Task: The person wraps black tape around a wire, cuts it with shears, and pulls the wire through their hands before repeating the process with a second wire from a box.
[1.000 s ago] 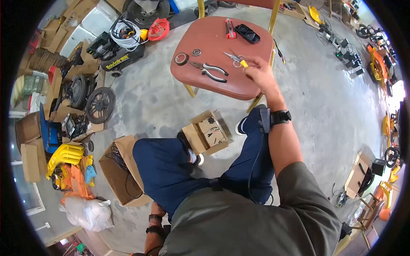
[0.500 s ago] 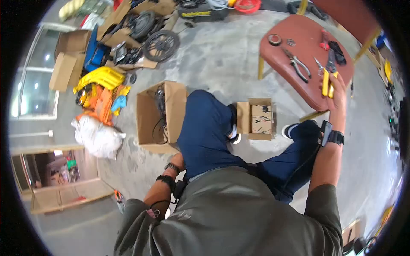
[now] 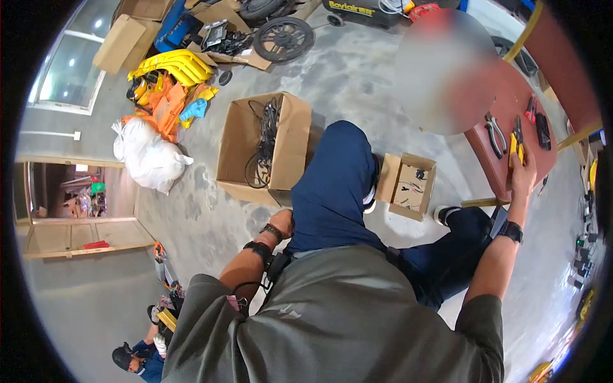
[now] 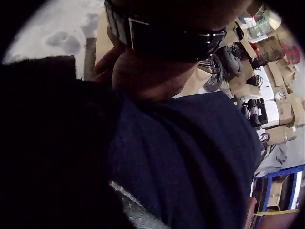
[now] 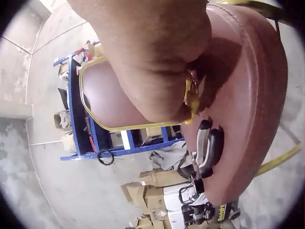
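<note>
My right hand [image 3: 525, 172] grips yellow-handled wire strippers [image 3: 516, 147] over the near right part of the brown chair seat [image 3: 501, 169]. Their dark jaws point toward the chair back. In the right wrist view, a bit of yellow handle [image 5: 191, 101] shows under my curled fingers. Left of the strippers lie pliers [image 3: 495, 135] with grey and black handles. A red utility knife [image 3: 531, 108] and a black case [image 3: 542, 131] lie farther back. My left hand [image 3: 282, 223] rests against the outside of my left leg, its fingers mostly hidden.
A tall carton [image 3: 297, 143] with black cables stands beside my left leg. A small open box [image 3: 412, 188] with wire pieces sits between my feet. A spoked wheel [image 3: 284, 39], yellow parts [image 3: 172, 67] and a white bag [image 3: 150, 156] lie at left. Another person [image 3: 143, 360] is at lower left.
The head view has turned left, so the chair sits farther right. My right hand has gone from reaching beside the scissors to gripping the wire strippers. The left hand stays by the leg.
</note>
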Demonstrator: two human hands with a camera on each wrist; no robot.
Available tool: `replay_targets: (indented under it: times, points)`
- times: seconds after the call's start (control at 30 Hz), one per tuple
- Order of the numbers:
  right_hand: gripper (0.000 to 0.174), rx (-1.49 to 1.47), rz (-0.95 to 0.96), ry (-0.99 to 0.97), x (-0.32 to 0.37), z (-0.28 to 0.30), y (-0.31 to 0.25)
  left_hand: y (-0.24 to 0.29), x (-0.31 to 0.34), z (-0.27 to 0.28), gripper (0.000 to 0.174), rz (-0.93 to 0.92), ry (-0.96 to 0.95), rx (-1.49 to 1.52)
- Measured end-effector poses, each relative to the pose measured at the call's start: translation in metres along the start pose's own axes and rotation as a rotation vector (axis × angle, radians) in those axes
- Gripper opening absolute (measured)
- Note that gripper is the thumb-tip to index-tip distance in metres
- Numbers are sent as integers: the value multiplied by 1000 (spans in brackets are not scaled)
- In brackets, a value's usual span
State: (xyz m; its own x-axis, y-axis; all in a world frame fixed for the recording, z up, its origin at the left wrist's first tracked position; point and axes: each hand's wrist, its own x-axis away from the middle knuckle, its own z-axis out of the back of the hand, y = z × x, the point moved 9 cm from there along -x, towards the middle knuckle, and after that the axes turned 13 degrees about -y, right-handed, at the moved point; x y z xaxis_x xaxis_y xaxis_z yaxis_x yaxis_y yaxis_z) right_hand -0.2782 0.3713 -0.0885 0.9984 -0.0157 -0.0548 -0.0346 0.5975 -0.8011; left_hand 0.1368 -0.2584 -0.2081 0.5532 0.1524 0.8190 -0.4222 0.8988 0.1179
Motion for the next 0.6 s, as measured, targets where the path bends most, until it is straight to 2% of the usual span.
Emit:
replay_targets:
  times: [0.1, 0.2, 0.23, 0.27, 0.3, 0.37, 0.43, 0.53, 0.6]
  points:
    - [45, -232, -7, 38, -9, -1, 30, 20, 23, 22, 24, -8, 68, 133]
    - [40, -332, -48, 77, -6, 4, 32, -15, -9, -11, 28, -136, 103, 196]
    - [38, -368, -27, 132, 0, 8, 18, -16, -5, -8, 32, -122, 64, 257]
    - [36, -402, -4, 186, 7, 12, 5, -24, 2, -3, 33, -60, 115, 341]
    - [34, -462, -58, 202, 10, 12, 6, -35, 7, 5, 34, -1, 170, 419]
    - [31, -597, -98, 248, 18, 19, 17, -69, 12, 13, 37, 113, 320, 568]
    - [29, -758, -59, 299, 8, 27, 52, -118, 13, 16, 40, 233, 519, 712]
    - [25, -805, -39, 273, 0, 37, 83, -174, 11, 20, 43, 339, 685, 849]
    - [21, -880, -4, 164, -14, 43, 110, -182, 12, 29, 48, 323, 709, 958]
